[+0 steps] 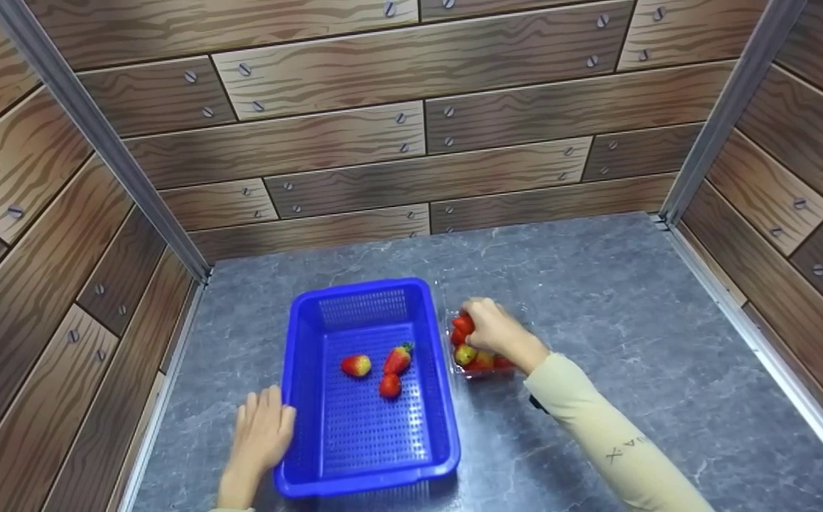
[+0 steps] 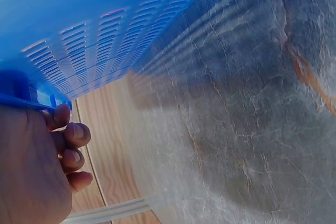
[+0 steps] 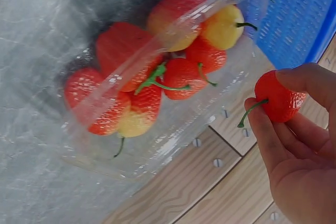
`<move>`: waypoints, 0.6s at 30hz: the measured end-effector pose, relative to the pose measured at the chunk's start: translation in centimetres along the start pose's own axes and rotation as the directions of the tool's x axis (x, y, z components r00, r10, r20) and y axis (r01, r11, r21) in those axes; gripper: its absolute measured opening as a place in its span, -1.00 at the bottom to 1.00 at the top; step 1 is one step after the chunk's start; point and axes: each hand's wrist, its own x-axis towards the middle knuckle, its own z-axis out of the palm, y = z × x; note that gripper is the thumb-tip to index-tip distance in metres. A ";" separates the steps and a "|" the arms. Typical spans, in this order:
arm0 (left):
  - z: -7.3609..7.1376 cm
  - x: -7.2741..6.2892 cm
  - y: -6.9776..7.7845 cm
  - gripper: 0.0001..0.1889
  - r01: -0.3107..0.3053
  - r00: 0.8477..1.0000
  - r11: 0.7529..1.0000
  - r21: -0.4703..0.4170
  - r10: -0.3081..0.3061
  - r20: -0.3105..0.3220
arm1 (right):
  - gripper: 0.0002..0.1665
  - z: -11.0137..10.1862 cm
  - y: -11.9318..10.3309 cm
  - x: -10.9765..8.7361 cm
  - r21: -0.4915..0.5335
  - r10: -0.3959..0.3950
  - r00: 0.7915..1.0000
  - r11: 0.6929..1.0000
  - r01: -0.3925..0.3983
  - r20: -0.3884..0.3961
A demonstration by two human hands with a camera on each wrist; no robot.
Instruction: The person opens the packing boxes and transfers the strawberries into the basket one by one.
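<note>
My left hand [image 1: 262, 430] grips the left rim of the blue plastic basket [image 1: 365, 483], its fingers [image 2: 77, 135] curled below the rim. In my right hand [image 1: 495, 328] I pinch a small red strawberry [image 3: 280, 96] with a thin green stem, between thumb and fingers. That hand is over the clear plastic box [image 3: 157, 153], which holds several red and yellow strawberries [image 3: 128, 51]. Inside the basket lie a red-and-yellow strawberry [image 1: 356, 366], a longer one with green leaves [image 1: 397, 360] and a small round red one [image 1: 390, 386].
Basket and box stand side by side on a grey marbled tabletop [image 1: 596, 299]. Wood-plank patterned walls [image 1: 326, 78] enclose the back and both sides, with metal posts [image 1: 710, 114] at the corners.
</note>
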 end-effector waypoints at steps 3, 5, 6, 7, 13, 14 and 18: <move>-0.1 0.0 0.0 -0.84 -0.008 1.000 1.000 0.003 0.008 -0.008 | -0.68 -0.1 -0.5 0.2 -0.017 -0.043 0.999 0.999 0.043 -0.010; -0.1 -0.1 0.1 -0.84 -0.012 1.000 1.000 0.002 0.012 -0.013 | -0.72 -0.1 -0.9 0.3 -0.020 -0.079 0.997 0.997 0.078 -0.021; -0.1 -0.1 0.1 -0.85 -0.009 1.000 1.000 -0.003 0.009 -0.010 | -0.73 -0.2 -1.1 0.4 -0.018 -0.098 0.995 0.995 0.097 -0.028; -0.2 0.0 0.2 -0.86 -0.008 1.000 1.000 -0.007 0.008 -0.009 | -0.74 -0.2 -1.3 0.4 -0.018 -0.117 0.993 0.993 0.117 -0.032; -0.2 0.1 0.2 -0.90 0.004 1.000 1.000 -0.016 -0.004 0.011 | -0.75 -0.2 -3.0 0.8 -0.002 -0.197 0.978 0.980 0.197 -0.063; -0.2 0.0 0.2 -0.89 0.004 1.000 1.000 -0.012 -0.004 0.012 | -0.75 -0.1 -3.3 0.8 0.003 -0.201 0.978 0.980 0.201 -0.060; -0.2 0.1 0.2 -0.86 0.006 1.000 1.000 -0.005 -0.006 0.012 | -0.67 0.3 -4.8 1.0 0.019 -0.209 0.977 0.978 0.210 -0.036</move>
